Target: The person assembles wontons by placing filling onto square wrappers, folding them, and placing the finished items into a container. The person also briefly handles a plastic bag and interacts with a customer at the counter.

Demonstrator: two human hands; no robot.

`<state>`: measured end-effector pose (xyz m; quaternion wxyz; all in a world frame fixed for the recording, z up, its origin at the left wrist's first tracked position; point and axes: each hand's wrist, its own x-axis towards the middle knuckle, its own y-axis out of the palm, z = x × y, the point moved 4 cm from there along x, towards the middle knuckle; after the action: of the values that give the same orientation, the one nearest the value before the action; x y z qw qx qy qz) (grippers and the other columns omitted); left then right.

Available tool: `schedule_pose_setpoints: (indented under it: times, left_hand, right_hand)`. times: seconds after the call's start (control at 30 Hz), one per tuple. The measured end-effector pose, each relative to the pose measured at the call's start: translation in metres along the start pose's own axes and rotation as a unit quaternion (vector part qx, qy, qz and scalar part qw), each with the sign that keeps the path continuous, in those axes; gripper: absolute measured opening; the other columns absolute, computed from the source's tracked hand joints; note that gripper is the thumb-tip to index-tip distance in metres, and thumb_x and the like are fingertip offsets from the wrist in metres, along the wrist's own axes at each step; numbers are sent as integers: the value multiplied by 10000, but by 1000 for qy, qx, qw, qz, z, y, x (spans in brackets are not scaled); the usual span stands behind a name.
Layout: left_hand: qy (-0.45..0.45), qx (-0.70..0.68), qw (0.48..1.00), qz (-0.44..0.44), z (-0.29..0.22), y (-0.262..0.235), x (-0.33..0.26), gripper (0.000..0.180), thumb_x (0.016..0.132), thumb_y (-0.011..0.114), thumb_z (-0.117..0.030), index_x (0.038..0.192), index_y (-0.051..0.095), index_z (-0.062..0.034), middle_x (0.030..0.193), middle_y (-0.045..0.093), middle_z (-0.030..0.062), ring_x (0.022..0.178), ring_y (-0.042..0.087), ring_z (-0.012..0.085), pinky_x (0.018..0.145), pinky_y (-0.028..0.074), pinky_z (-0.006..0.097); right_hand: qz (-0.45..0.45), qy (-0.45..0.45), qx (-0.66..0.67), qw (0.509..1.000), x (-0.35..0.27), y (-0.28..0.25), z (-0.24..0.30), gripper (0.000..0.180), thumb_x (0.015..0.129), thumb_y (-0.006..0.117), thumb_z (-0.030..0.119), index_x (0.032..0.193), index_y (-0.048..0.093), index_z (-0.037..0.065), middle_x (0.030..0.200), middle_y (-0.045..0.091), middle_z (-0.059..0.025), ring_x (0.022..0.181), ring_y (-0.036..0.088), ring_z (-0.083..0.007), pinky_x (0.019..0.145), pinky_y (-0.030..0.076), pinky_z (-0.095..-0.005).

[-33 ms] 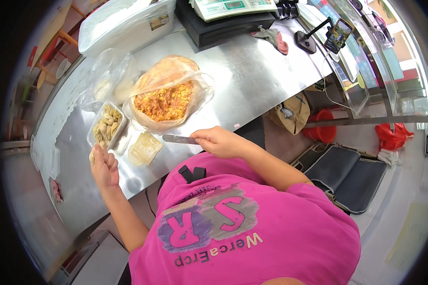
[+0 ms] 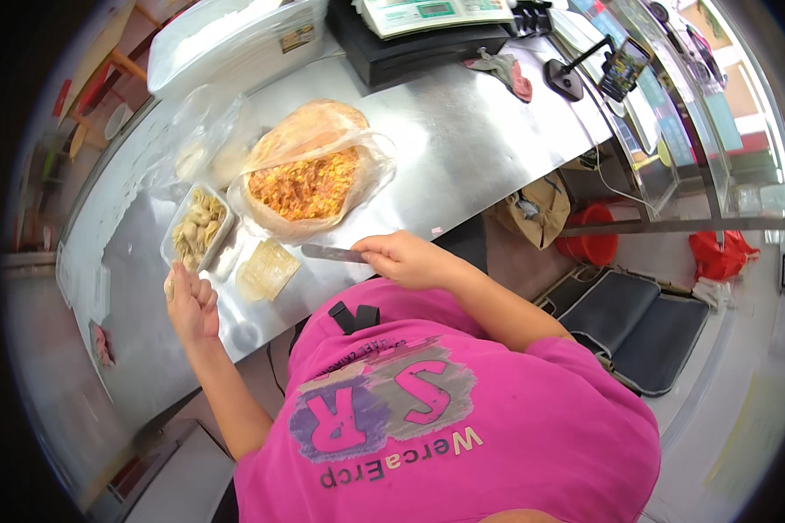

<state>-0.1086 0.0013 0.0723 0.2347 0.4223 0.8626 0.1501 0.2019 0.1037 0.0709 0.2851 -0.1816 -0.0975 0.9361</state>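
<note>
My right hand (image 2: 403, 259) grips a flat metal filling spatula (image 2: 330, 254), its blade pointing left above the steel table. Beside the blade lies a stack of square, yellowish wonton wrappers (image 2: 269, 270). My left hand (image 2: 192, 305) is closed with curled fingers at the near end of a white plastic tray (image 2: 228, 228). A pale bit of a wonton (image 2: 169, 284) shows at its outer side; the fingers hide most of it. Folded wontons (image 2: 198, 228) are heaped in the tray. Behind the wrappers, an open clear bag (image 2: 371, 166) holds orange-red minced filling with yellow bits (image 2: 305, 185).
A large translucent bin (image 2: 235, 52) stands at the back left, beside a black box (image 2: 410, 59) carrying a scale (image 2: 436, 13). Crumpled clear plastic (image 2: 205, 135) lies left of the filling. A cloth (image 2: 506, 71) and a phone on a stand (image 2: 624, 70) are at the back right.
</note>
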Motion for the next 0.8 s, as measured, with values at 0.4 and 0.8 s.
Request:
schedule_pose_setpoints:
  times: [0.4, 0.8]
  left_hand:
    - [140, 533, 805, -221, -28, -61, 44, 262, 729, 676, -224, 736, 600, 27, 670, 597, 102, 595, 537, 219, 580, 436, 318]
    - [406, 618, 672, -48, 25, -28, 10, 181, 643, 646, -105, 798, 589, -30, 838, 584, 97, 828, 529, 286, 780, 424, 371]
  right_hand:
    - [-56, 51, 17, 997, -11, -2, -28, 225, 894, 452, 97, 1036, 563, -39, 590, 465, 7, 548, 429, -65, 509, 356, -209]
    - [-96, 89, 19, 991, -7, -19, -32, 255, 909, 433, 119, 1097, 548, -10, 607, 464, 26, 539, 398, -39, 486, 322, -190]
